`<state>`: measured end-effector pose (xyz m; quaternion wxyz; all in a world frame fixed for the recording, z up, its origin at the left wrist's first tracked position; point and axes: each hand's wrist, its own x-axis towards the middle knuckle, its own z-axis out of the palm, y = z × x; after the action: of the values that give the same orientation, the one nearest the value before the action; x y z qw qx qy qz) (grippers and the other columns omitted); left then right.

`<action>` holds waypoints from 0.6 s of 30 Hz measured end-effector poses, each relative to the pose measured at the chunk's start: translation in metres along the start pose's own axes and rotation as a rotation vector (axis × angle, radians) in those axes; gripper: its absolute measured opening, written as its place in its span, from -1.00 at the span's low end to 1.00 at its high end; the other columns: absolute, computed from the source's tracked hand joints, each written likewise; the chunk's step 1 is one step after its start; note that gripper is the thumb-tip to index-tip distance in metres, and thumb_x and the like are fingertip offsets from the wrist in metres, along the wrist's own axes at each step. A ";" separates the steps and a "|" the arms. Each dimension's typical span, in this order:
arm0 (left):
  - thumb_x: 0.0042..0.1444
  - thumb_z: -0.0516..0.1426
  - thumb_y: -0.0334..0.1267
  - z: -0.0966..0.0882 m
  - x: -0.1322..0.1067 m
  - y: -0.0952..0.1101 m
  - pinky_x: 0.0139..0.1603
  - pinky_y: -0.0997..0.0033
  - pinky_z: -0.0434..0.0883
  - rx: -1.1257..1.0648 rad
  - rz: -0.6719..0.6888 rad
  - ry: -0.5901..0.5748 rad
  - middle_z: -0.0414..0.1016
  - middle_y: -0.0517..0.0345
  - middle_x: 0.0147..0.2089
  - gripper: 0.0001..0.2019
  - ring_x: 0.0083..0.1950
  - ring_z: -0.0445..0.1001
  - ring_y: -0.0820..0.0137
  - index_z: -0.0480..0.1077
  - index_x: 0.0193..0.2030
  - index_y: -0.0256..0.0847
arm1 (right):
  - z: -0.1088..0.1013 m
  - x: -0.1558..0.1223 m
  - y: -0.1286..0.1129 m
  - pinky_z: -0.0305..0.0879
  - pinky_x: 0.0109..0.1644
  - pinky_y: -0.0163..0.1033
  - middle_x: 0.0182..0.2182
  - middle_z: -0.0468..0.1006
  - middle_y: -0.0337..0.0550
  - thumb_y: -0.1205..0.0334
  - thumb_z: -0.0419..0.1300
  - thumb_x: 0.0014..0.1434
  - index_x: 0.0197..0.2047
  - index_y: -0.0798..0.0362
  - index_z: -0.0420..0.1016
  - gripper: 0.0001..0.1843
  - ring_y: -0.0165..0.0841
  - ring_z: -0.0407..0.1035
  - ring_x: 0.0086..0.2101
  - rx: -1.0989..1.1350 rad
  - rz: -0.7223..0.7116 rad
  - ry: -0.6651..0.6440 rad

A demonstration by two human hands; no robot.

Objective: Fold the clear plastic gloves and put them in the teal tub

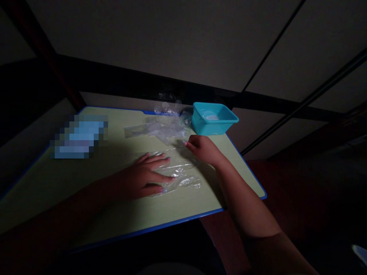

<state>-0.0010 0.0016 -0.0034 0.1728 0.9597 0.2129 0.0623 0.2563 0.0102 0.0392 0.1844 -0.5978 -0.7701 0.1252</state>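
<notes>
My left hand point(150, 173) lies flat with its fingers spread on a clear, thin plastic glove point(186, 179) that is stretched over the pale table. The glove's rounded finger ends show wrinkled and shiny to the right of my fingertips. My right hand point(200, 147) is closed in a pinch just beyond that glove, its thumb near the edge of the clear plastic. What sits between these fingertips is too small and dark to make out. Behind both hands lies a loose heap of similar clear plastic gloves point(169, 126), some with fingers sticking up over the table's far edge.
A turquoise plastic basket point(219, 128) stands at the back right corner, with something clear and whitish inside. At the left is a blurred-out blue, flat object point(82, 139). The table point(123, 223) has a blue rim, and light cabinet panels point(160, 46) rise behind it.
</notes>
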 end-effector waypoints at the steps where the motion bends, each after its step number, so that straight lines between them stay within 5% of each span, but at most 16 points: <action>1: 0.22 0.09 -0.02 -0.001 0.000 0.001 0.29 -0.28 -0.06 0.003 0.000 0.020 0.02 0.13 0.44 -0.63 0.41 -0.02 -0.07 0.33 0.18 0.29 | 0.001 0.000 0.000 -0.10 -0.47 -0.31 -0.58 0.35 -0.25 0.07 0.04 0.26 -0.46 0.10 0.34 -0.66 -0.46 0.10 -0.55 0.020 -0.016 0.011; 8: 0.25 0.01 -0.09 -0.016 0.005 0.003 0.19 0.19 0.28 -0.164 -0.134 0.383 0.41 -0.07 0.12 -0.63 0.15 0.36 0.21 0.46 0.06 -0.19 | 0.010 0.000 -0.003 0.14 -0.28 -0.31 -0.38 0.42 -0.13 0.23 0.03 0.24 -0.31 0.10 0.36 -0.84 -0.36 0.28 -0.35 0.141 -0.211 0.135; 18: 0.24 -0.08 0.02 -0.022 0.013 -0.015 -0.27 0.37 0.40 -0.802 -0.587 0.878 0.53 0.01 -0.25 -0.58 -0.29 0.46 0.34 0.44 -0.27 -0.26 | 0.024 -0.003 -0.008 0.23 -0.07 -0.18 -0.27 0.48 -0.05 0.23 0.17 0.19 -0.23 0.10 0.42 -0.88 -0.25 0.34 -0.19 0.155 -0.356 0.081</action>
<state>0.0005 0.0270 0.0123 0.4236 0.6084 0.4764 0.4726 0.2395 0.0064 0.0206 0.2800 -0.4408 -0.8435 0.1253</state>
